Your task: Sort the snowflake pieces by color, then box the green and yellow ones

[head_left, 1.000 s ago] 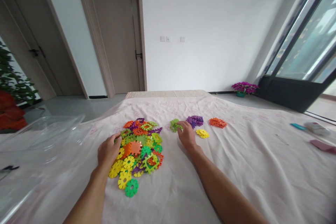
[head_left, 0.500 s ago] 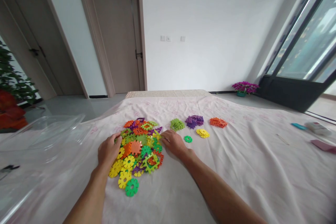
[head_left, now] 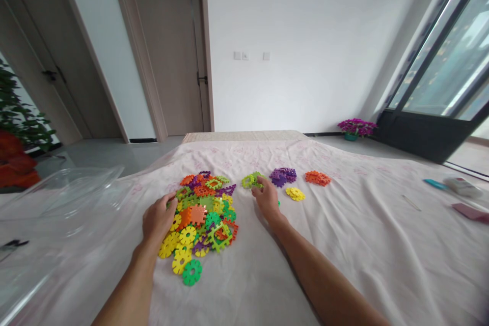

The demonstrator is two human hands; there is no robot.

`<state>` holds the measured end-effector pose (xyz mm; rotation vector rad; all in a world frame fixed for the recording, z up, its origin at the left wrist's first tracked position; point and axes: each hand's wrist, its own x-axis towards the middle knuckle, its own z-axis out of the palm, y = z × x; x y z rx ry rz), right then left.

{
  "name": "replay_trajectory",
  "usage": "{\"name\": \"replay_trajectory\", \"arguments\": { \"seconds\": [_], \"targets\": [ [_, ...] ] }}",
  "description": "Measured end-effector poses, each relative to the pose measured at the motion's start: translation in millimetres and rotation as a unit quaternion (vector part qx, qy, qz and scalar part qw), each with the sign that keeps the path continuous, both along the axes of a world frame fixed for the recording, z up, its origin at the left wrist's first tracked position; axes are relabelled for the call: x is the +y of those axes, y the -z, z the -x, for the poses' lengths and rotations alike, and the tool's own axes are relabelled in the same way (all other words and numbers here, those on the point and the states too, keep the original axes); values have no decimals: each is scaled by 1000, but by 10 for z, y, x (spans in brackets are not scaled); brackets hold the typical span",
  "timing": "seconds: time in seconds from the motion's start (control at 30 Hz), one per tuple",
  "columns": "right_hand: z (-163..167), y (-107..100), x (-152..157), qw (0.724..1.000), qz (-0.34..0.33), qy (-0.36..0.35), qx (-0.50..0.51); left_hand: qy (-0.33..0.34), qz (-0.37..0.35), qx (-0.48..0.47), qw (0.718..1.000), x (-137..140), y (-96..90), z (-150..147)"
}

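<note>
A mixed pile of flat plastic interlocking pieces (head_left: 196, 216), notched discs and toothed squares in several colours, lies on the cloth. My left hand (head_left: 158, 215) rests against the pile's left edge, thumb and fingers apart, with no piece visibly gripped. My right hand (head_left: 266, 199) is to the right of the pile, fingers bent down at a light green toothed square frame (head_left: 247, 181). Its fingertips pinch the frame's near edge, partly hidden, at the small light green heap (head_left: 257, 175). A green disc (head_left: 278, 204) is mostly hidden behind that hand.
Small heaps of purple pieces (head_left: 282, 177), orange pieces (head_left: 317, 178) and yellow discs (head_left: 295, 193) lie to the right. Clear plastic containers (head_left: 57, 198) stand at the left. A white pack (head_left: 463, 187) and a pink item (head_left: 470, 212) lie far right on the rumpled cloth (head_left: 362, 244).
My right hand has moved right from the mixed pile to the light green heap, bringing a light green square frame along. My left hand stays where it was.
</note>
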<state>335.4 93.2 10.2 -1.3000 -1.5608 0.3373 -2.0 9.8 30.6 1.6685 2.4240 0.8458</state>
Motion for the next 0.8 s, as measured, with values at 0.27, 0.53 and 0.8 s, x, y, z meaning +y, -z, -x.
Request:
{"name": "replay_trajectory", "arguments": {
  "seconds": [0.27, 0.53, 0.8],
  "targets": [
    [225, -198, -283, 961, 124, -248, 13, 5, -8, 8, 1000, 15, 41, 25],
    [293, -401, -460, 882, 238, -358, -194, 5, -5, 6, 1000, 20, 38, 21],
    [278, -356, -405, 908, 225, -345, -80, 4, -9, 5, 1000, 17, 33, 14]
  ]
}}
